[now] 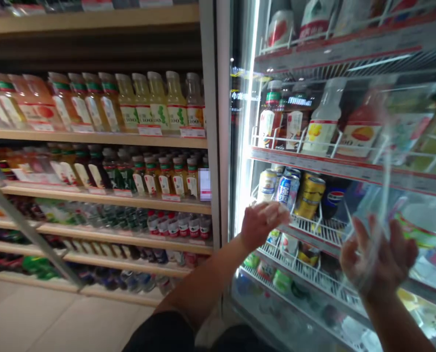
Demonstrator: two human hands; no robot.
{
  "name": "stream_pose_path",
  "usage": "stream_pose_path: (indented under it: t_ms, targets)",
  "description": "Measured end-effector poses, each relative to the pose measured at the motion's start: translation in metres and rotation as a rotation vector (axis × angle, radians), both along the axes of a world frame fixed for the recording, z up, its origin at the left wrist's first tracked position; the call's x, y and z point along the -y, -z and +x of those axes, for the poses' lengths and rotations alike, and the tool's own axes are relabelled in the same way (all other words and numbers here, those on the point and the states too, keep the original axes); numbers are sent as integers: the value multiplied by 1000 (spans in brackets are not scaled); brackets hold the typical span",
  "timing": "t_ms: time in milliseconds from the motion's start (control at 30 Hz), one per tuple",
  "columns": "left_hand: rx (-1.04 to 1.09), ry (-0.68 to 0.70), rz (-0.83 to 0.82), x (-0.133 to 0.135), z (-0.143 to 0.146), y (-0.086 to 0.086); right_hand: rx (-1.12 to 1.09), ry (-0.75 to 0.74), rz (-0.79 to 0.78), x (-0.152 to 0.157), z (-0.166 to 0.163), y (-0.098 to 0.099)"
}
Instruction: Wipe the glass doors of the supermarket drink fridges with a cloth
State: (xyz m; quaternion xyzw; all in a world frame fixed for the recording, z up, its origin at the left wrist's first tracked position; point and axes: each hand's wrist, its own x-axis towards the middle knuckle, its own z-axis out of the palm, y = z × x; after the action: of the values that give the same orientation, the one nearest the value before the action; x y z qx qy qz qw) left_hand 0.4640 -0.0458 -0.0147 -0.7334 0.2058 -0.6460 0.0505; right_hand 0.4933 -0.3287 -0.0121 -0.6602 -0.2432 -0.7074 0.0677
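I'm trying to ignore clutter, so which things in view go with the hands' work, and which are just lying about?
With the work:
left hand
cans nearest it, contact unclear
right hand
pale strip by it, too blurred to name

Just about:
pale-yellow bottles
red-capped bottles

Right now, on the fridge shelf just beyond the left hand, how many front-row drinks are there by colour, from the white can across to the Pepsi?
White can: 1
Blue can: 1
Gold can: 1
Dark Pepsi drink: 1
Total: 4
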Motion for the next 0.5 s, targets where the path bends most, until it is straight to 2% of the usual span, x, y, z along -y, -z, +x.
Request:
stream_pose_path:
  t_ms: [67, 100, 167, 233, 300, 367, 467, 500]
  targets:
    - [-65, 36, 155, 4, -7, 20, -6, 11, -1, 0, -1, 1]
    - [-92, 32, 176, 4, -8, 19, -3, 11, -3, 0, -1, 1]
    - [-104, -10, 85, -1, -7, 0, -16, 7, 5, 0, -2, 1]
    - [-60, -79, -106, -6, -1, -29, -23, 2, 10, 0, -3, 0]
    - [-57, -129, -200, -7, 3, -45, -14, -2, 3, 0, -3, -1]
    - [-113, -116, -150, -2, 2, -33, 6, -1, -9, -1, -3, -3]
    - [-180, -30, 61, 9, -6, 8, 2, 2, -8, -2, -3, -4]
    - [-181, -15, 119, 10, -8, 17, 0, 5, -7, -2, -3, -4]
